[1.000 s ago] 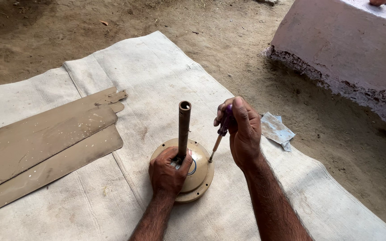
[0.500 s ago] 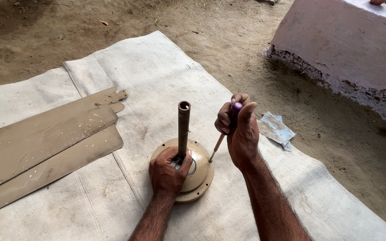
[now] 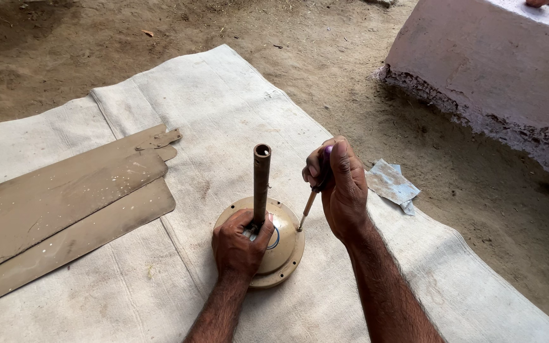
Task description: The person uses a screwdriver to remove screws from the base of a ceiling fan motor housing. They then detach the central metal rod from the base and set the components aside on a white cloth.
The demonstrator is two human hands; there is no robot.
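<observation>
Pressing down on the fan motor (image 3: 268,251), the left hand (image 3: 241,244) grips the rod base, steadying it; the right hand (image 3: 341,187) closes around a screwdriver (image 3: 309,203) set at the rim.

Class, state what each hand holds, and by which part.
Right hand grips a screwdriver by its purple handle; left hand presses on the round fan motor housing at the rod's base.

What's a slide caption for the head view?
Left hand steadies a fan motor while right hand drives a screwdriver into it.
</observation>
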